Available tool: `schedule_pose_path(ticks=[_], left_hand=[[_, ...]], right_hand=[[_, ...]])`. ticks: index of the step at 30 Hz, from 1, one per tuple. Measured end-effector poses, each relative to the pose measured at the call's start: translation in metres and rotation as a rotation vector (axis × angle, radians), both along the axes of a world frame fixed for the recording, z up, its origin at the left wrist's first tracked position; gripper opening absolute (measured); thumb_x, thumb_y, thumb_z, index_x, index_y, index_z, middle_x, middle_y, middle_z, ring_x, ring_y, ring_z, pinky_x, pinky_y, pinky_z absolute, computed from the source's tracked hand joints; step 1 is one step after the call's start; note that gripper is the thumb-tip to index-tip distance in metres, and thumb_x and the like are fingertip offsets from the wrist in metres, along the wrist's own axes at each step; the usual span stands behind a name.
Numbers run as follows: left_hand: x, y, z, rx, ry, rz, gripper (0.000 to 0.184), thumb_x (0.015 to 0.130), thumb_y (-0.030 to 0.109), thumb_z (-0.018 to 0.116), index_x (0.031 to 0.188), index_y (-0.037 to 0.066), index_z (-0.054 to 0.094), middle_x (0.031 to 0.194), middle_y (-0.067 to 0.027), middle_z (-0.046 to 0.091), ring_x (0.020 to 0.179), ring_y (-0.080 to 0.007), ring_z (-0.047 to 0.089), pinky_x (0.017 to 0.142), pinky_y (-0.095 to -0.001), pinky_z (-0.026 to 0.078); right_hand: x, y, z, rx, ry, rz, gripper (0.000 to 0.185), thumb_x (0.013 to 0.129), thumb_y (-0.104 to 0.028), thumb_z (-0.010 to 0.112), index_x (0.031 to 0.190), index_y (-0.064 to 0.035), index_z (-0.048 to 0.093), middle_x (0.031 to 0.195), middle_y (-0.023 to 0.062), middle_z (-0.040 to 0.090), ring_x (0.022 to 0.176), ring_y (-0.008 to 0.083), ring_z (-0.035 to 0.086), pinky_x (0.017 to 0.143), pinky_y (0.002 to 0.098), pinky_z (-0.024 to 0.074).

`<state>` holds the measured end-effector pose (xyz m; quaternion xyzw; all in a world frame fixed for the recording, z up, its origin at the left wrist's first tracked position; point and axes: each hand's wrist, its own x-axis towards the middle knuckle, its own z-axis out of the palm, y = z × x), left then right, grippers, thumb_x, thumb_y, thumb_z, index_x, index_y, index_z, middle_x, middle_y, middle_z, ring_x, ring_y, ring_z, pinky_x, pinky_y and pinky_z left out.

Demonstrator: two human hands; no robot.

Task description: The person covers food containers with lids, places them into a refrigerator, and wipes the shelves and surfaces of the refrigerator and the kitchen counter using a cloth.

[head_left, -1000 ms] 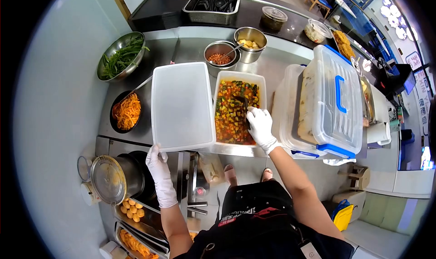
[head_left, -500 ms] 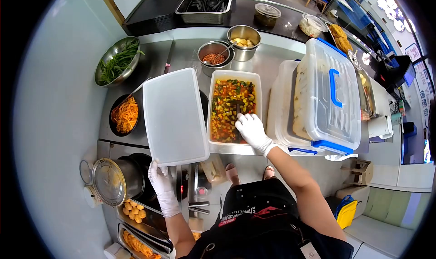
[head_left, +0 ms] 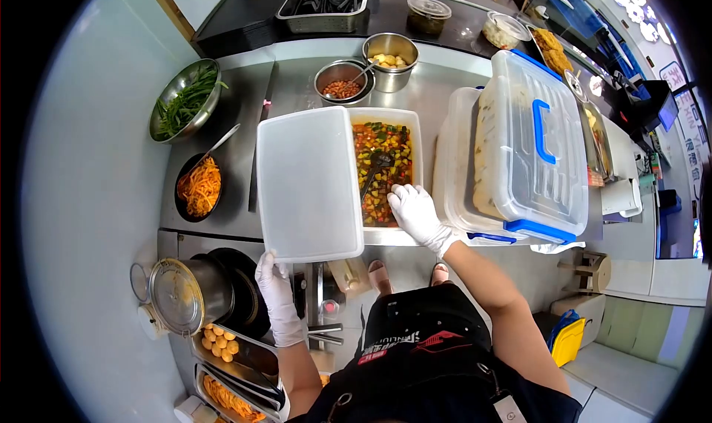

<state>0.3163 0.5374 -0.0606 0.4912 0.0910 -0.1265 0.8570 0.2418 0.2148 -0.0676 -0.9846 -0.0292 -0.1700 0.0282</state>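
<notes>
My left hand (head_left: 276, 293), in a white glove, pinches the lower edge of a translucent white lid (head_left: 310, 185). That lid covers the left part of a white rectangular tub (head_left: 417, 152) of diced vegetables in reddish sauce (head_left: 400, 145). A black ladle (head_left: 381, 160) lies in the vegetables, its handle slanting toward the lid. Over the tub's right side is my gloved right hand (head_left: 417, 214), fingers curled and apart from the ladle. I see nothing in its fingers, and whether it touches the rim is unclear.
Large clear boxes with a blue-handled lid (head_left: 545, 137) stand at right. Behind the tub are metal pots of peanuts (head_left: 341, 89) and pale yellow chunks (head_left: 389, 61). At left sit a bowl of green vegetables (head_left: 185, 100), a dish of orange shreds (head_left: 199, 189) and a lidded pot (head_left: 178, 297).
The lid has moved right with my left hand and overlaps the tub. My right hand has let go of the ladle, which now leans left, and has shifted right and down.
</notes>
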Motion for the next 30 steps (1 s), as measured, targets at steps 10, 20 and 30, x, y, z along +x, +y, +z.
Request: schedule_pose_path(ticks=[10, 20, 30], left_hand=[[0.033, -0.009, 0.021, -0.072, 0.021, 0.075, 0.018, 0.086, 0.023, 0.061, 0.091, 0.006, 0.058, 0.079, 0.002, 0.054, 0.064, -0.0071, 0.045, 0.058, -0.0225, 0.038], [-0.002, -0.064, 0.005, 0.008, 0.139, -0.004, 0.014, 0.086, 0.02, 0.06, 0.086, 0.006, 0.061, 0.068, 0.0014, 0.052, 0.058, -0.0083, 0.043, 0.055, -0.0222, 0.034], [-0.018, -0.097, -0.024, 0.149, 0.029, -0.359, 0.018, 0.093, 0.014, 0.05, 0.094, -0.002, 0.06, 0.067, 0.0027, 0.048, 0.06, -0.0062, 0.042, 0.056, -0.0196, 0.034]], right_hand=[[-0.025, 0.015, 0.021, 0.294, -0.026, -0.089, 0.04, 0.078, -0.015, 0.063, 0.117, -0.0045, 0.057, 0.113, 0.0131, 0.058, 0.102, 0.027, 0.056, 0.088, 0.0366, 0.045], [-0.056, 0.024, 0.02, 1.912, 0.047, -0.314, 0.032, 0.092, 0.002, 0.045, 0.123, 0.0021, 0.051, 0.115, 0.0095, 0.062, 0.108, 0.0157, 0.057, 0.098, 0.0265, 0.0414], [-0.163, 0.018, -0.005, 1.854, 0.082, -0.608, 0.023, 0.094, -0.004, 0.047, 0.113, 0.0045, 0.057, 0.102, 0.0102, 0.065, 0.089, 0.0176, 0.065, 0.084, 0.0273, 0.0493]])
